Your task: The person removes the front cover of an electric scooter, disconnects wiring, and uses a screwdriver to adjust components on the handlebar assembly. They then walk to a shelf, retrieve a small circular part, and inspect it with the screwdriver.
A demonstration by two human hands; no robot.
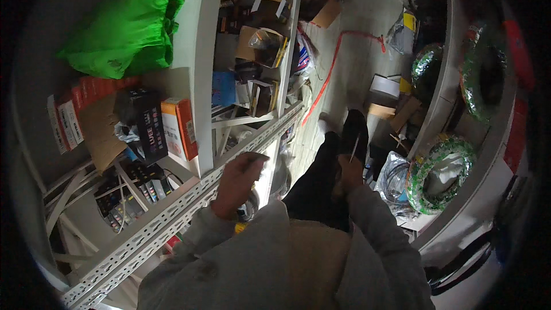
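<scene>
My left hand [234, 182] is raised beside the perforated metal shelf rail [189, 201]. Its fingers are curled together, and what they hold, if anything, is hard to make out. My right hand [348, 174] is closed in front of my dark trousers. A thin, pale rod [356, 145] sticks up out of that fist, like a screwdriver shaft or a narrow blade; its other end is hidden in the palm. The nearest goods to my left hand are an orange and white box [179, 129] and a black box [144, 129] on the left shelf.
Shelving runs along both sides of a narrow aisle floor [367, 14]. A green bag [129, 28] lies on the upper left shelf, opened cartons [267, 46] beyond it. Wrapped green coils [439, 175] fill the right shelves. Red tape [338, 49] and small boxes [383, 89] lie on the floor.
</scene>
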